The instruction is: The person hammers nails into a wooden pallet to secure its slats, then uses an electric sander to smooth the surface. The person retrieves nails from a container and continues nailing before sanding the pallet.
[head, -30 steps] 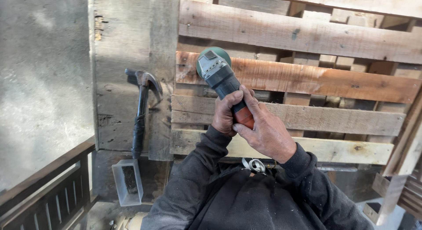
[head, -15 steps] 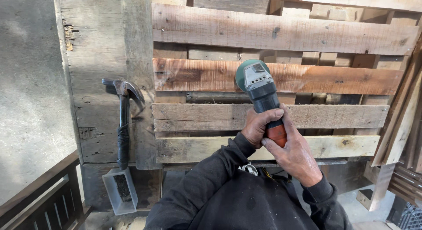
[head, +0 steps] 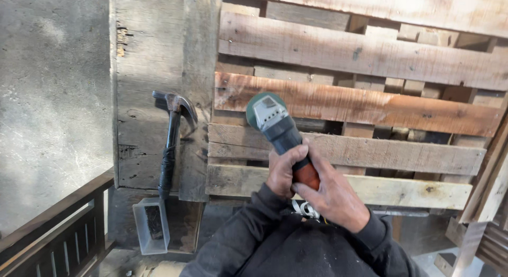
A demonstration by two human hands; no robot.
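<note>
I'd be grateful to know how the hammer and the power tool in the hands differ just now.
The hammer lies untouched on the grey plank; the angle grinder is gripped by both the left hand and right hand. The hammer is slim and black-handled; the grinder is thick, with a green head and orange grip. Both lie over the pallet wood.

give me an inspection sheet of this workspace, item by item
surface: weathered wooden pallet of horizontal slats; one reddish-brown slat looks darker than the pale ones.
job's things: green and grey angle grinder with an orange handle, its head at the left end of the reddish slat.
clutter: black-handled claw hammer on the thick grey wooden post; small clear plastic box below it, contents too dark to tell.
grip: left hand and right hand both closed around the grinder's handle.
cables: nothing seen.
surroundings: grey concrete wall at left, dark wooden railing lower left, loose timber at right.
</note>
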